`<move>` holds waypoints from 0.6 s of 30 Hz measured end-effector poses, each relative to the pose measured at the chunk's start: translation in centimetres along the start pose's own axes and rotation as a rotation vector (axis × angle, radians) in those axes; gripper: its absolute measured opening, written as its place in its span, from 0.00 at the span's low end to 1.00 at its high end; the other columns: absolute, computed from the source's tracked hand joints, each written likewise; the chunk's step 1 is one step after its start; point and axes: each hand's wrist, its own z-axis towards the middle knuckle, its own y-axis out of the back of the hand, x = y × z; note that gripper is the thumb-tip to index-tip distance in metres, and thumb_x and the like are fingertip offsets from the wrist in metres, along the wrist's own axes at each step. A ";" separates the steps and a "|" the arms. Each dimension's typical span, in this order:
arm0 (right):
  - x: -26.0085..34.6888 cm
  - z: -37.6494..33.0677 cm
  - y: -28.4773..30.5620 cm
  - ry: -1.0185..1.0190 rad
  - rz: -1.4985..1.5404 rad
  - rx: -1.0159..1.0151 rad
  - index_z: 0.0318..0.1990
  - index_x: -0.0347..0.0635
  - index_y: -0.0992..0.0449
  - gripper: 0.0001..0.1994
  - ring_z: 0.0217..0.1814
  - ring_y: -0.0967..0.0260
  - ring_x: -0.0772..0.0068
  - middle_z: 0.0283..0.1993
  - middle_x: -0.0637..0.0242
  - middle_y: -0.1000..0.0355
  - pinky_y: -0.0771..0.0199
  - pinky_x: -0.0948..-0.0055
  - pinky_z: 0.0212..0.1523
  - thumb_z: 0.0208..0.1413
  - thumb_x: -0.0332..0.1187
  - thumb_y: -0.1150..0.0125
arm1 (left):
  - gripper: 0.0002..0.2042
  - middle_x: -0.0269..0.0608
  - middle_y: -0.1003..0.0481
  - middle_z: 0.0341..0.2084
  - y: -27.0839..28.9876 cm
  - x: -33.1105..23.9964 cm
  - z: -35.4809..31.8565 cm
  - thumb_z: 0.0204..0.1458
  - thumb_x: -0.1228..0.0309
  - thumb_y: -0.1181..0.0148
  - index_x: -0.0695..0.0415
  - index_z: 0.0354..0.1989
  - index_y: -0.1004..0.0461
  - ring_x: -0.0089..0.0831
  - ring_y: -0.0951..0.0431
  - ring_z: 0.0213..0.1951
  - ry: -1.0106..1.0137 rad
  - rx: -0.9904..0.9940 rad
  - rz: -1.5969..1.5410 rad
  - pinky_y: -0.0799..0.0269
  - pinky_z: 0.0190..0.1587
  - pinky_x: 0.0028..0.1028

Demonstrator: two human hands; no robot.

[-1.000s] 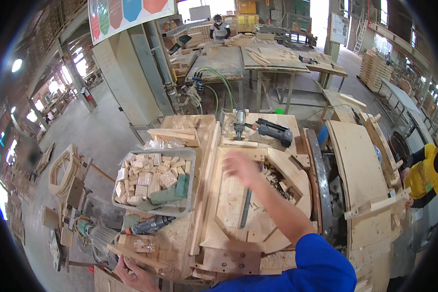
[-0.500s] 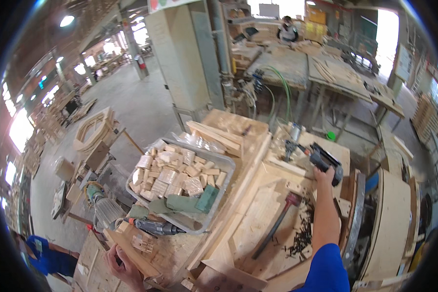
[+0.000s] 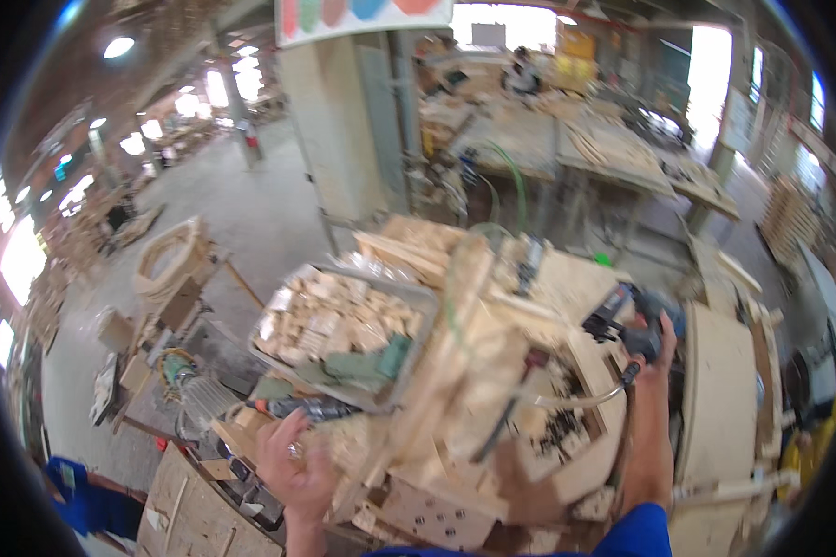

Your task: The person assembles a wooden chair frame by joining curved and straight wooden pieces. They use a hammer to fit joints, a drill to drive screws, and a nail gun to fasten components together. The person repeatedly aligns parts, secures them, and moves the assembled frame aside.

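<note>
My right hand (image 3: pixel 658 348) grips a dark nail gun (image 3: pixel 630 320), lifted above the right side of the workbench; a pale air hose (image 3: pixel 585 401) trails from its handle. My left hand (image 3: pixel 295 469) is raised at the near left, blurred by motion, its fingers apart. Beside it are a light wooden block (image 3: pixel 241 432) and a dark power drill (image 3: pixel 311 408). On the bench between the hands lies a hammer (image 3: pixel 506 418) with a dark handle and reddish head. Scattered dark nails or screws (image 3: pixel 559 422) lie right of the hammer.
A grey plastic bin (image 3: pixel 427 320) holds many small wood blocks and green cloth. Long boards (image 3: pixel 418 251) lie behind it. A drilled wooden piece (image 3: pixel 437 511) is at the front edge. Another person in blue (image 3: pixel 88 497) stands at lower left; a pillar (image 3: pixel 334 130) rises beyond.
My right hand has drawn the nail gun nearer and to the right, turning it. My left hand has lifted off the wooden piece and moved right. The view has shifted slightly.
</note>
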 end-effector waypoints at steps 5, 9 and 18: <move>3.1 -11.4 -5.5 -0.159 -0.246 0.053 0.47 0.38 0.23 0.19 0.28 0.22 0.71 0.31 0.66 0.22 0.20 0.72 0.28 0.69 0.49 0.41 | 0.26 0.59 0.28 0.64 -10.0 -4.6 -6.2 0.67 0.66 0.41 0.67 0.69 0.35 0.42 0.23 0.60 0.580 0.770 -0.870 0.28 0.61 0.37; 3.0 -17.0 -5.7 -0.238 -0.213 -0.056 0.51 0.36 0.24 0.24 0.34 0.22 0.65 0.39 0.60 0.22 0.18 0.62 0.34 0.68 0.52 0.39 | 0.28 0.65 0.25 0.58 -13.4 -5.8 -9.6 0.70 0.53 0.48 0.64 0.67 0.31 0.51 0.25 0.61 0.190 0.998 -0.672 0.31 0.64 0.48; 1.6 -12.4 -3.5 -0.280 -0.167 -0.043 0.63 0.32 0.32 0.31 0.32 0.24 0.71 0.57 0.44 0.24 0.19 0.68 0.36 0.72 0.56 0.47 | 0.26 0.58 0.18 0.41 -13.6 -3.6 -9.2 0.69 0.49 0.51 0.64 0.41 0.19 0.54 0.18 0.48 0.072 1.536 0.125 0.30 0.52 0.53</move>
